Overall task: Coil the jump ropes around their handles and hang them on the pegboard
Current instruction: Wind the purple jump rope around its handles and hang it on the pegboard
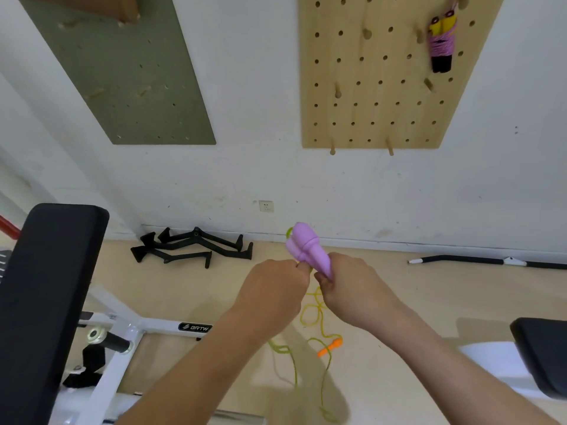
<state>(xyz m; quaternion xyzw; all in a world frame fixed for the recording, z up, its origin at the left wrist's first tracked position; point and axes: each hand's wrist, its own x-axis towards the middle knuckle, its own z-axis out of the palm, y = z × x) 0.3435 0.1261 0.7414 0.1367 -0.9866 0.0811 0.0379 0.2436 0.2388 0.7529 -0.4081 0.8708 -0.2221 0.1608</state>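
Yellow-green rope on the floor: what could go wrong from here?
1. The thin yellow-green rope lies in loose overlapping loops on the floor; winding it in could pull them into a knot.
2. It passes the small orange plastic piece, which might snag or drag along.
3. The right hand grips only the lower ends of the two purple plastic handles; they may splay or slip under tension.

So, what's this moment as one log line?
right hand: grips purple handles | left hand: pinches yellow rope | pegboard: one coiled rope hung
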